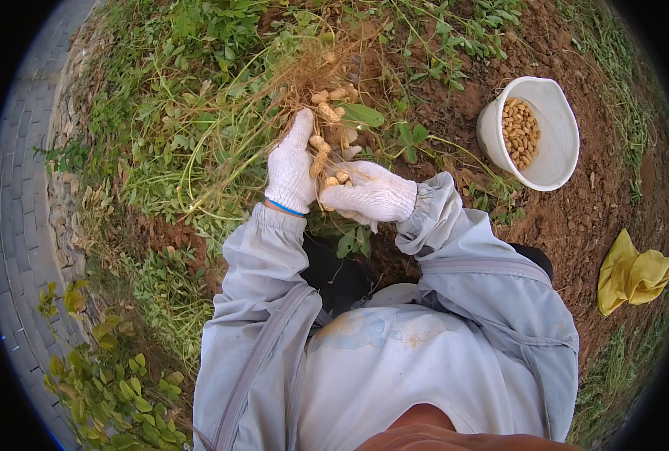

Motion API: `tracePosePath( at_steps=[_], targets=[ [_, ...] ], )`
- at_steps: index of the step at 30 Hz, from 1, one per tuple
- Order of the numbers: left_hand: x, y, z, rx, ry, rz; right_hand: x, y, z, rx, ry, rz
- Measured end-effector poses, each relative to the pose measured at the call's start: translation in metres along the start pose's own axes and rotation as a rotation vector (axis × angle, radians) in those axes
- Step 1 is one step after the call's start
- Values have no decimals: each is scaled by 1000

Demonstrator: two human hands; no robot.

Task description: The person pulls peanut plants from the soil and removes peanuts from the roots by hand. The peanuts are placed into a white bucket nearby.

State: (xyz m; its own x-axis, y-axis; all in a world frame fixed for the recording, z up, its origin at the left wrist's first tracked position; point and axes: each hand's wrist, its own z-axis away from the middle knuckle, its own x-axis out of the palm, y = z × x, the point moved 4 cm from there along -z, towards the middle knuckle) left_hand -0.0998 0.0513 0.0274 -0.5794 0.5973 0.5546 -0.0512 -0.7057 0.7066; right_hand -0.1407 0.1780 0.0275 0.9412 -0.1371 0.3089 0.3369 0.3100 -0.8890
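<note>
My left hand (293, 158), in a white knitted glove, grips the root end of an uprooted peanut plant (306, 79). Its thin brown roots fan out above the thumb, and the green stems trail off to the left. Several peanut pods (330, 110) hang from the roots to the right of that hand. My right hand (368, 193), gloved the same way, is closed around a few peanuts (337, 179) just below the hanging pods. Its fingertips are partly hidden under the glove's thumb side.
A white plastic bucket (489, 127) holding loose peanuts (519, 135) stands tilted on the brown soil (565, 225) at right. Farther right lies a crumpled yellow bag or cloth (633, 273). Pulled peanut vines (160, 135) cover the left ground, bordered by a stone edge (64, 220) and brick paving (19, 186).
</note>
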Motion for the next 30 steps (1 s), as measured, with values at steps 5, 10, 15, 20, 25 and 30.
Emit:
tracePosePath(
  at_steps=[5, 10, 15, 20, 25, 30],
  targets=[
    [5, -4, 1, -33, 0, -16, 5, 4, 6, 68, -68, -175],
    [7, -3, 3, 17, 36, -27, 2, 2, 8, 69, 19, -115],
    [11, -5, 7, 0, 25, -14, 12, -4, 11, 20, -135, -329],
    [14, -1, 5, 40, -2, -22, 5, 1, 10, 20, -101, -268],
    [12, 2, -2, 40, 53, 76, -8, 4, 6, -129, 85, -507],
    [14, 6, 0, 91, 52, 81, -11, 10, -2, -183, 187, -615]
  ],
)
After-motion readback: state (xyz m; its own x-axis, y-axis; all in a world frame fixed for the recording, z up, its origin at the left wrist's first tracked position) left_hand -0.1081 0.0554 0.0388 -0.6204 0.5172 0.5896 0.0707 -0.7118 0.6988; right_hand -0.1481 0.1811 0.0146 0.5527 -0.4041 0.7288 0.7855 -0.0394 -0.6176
